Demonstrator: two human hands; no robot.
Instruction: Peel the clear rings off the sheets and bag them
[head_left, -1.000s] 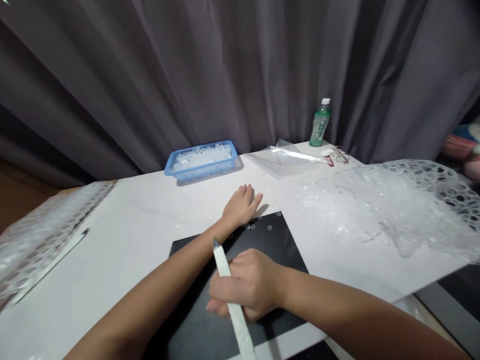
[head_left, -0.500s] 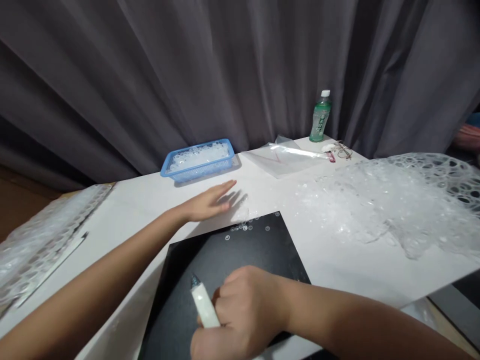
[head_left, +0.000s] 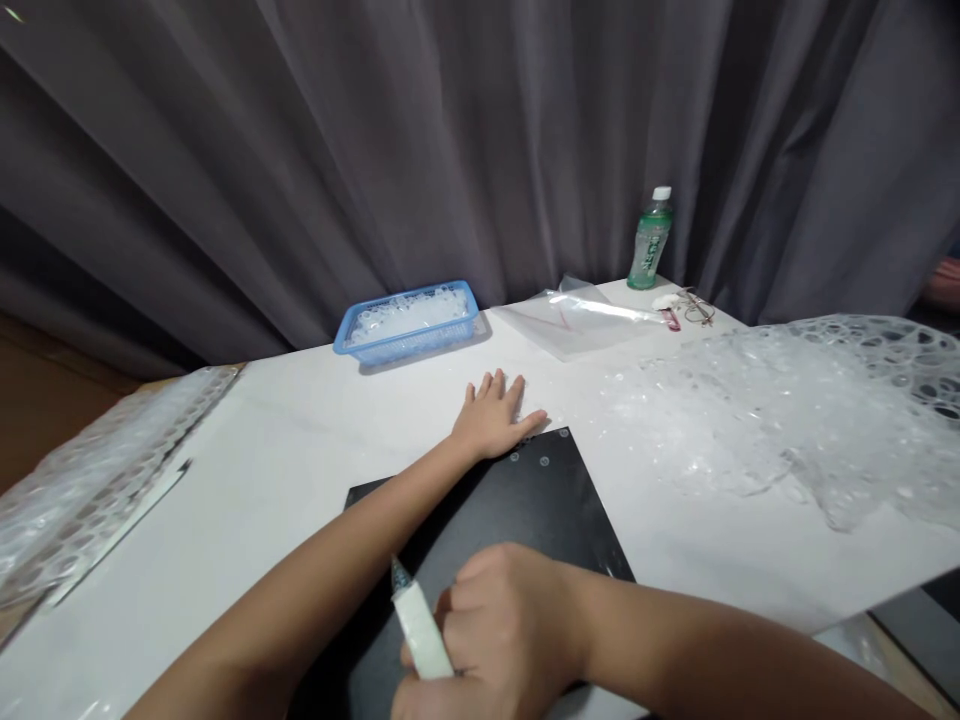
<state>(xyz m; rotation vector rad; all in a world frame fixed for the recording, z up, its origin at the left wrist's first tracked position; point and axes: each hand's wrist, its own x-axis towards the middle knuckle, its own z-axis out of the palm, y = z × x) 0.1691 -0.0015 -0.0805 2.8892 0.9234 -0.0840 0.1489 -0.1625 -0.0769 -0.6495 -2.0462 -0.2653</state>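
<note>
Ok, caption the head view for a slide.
Right hand gripping a pointed tool, left hand spread by a black board.

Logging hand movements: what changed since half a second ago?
The left hand moved right and now spreads at the far edge of the black board. Nothing was taken or released: the right hand still holds the white tool. Blue basket and bottle stayed put.

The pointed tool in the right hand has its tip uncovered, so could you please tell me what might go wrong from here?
1. The tip of the pointed tool appears close to the left forearm; a slip could scratch it, though the true gap is hard to judge.
2. The left hand is spread near small clear rings on the black board; a sweep might scatter them.
</note>
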